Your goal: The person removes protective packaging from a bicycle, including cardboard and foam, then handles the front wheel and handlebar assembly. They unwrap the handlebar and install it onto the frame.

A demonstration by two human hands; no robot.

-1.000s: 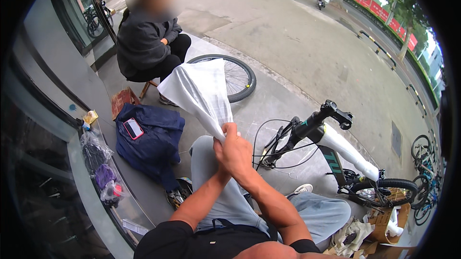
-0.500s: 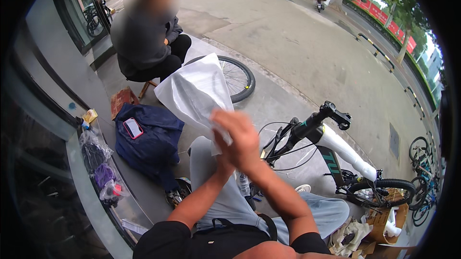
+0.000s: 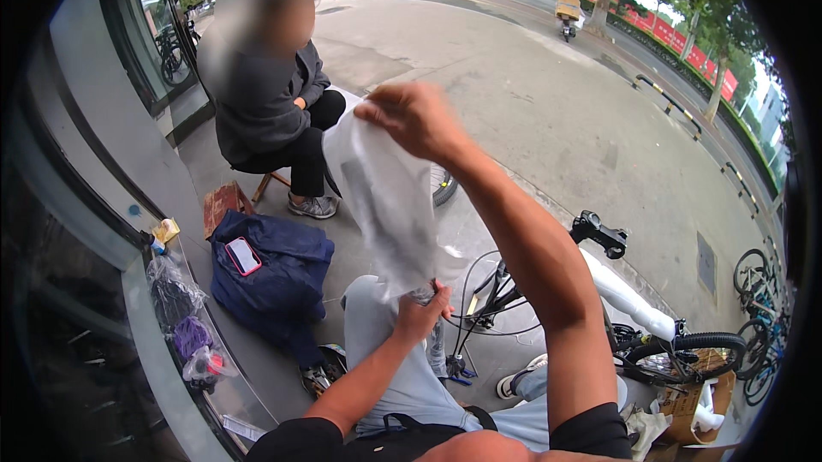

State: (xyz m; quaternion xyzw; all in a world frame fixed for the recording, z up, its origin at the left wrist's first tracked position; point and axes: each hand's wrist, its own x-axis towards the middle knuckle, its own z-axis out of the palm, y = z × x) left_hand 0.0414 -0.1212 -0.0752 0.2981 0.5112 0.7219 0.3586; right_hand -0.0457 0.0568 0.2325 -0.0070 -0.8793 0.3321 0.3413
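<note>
A thin white packing sheet (image 3: 377, 196) hangs in front of me, creased and partly see-through. My right hand (image 3: 411, 118) is raised and pinches its top edge between thumb and fingers. Lower down, above my left knee, my left hand (image 3: 424, 312) is closed around the sheet's gathered bottom end. A bicycle wheel (image 3: 443, 186) on the ground is mostly hidden behind the sheet. To the right stands a partly built dark bicycle, its tube wrapped in white foam (image 3: 629, 301), with a black stem (image 3: 599, 235); my right forearm covers part of its frame.
A person (image 3: 265, 111) sits on a low stool at far left. Nearer lie a dark blue jacket (image 3: 270, 278) with a phone (image 3: 243, 256) on it, and a ledge with plastic-bagged items (image 3: 193, 338). At lower right are an open cardboard box (image 3: 698, 406) and parked bicycles (image 3: 753, 325).
My hands were together at the sheet's lower end. Now my right hand has gone up to its top edge, while my left stays low. The sheet hangs more upright, drawn out between them.
</note>
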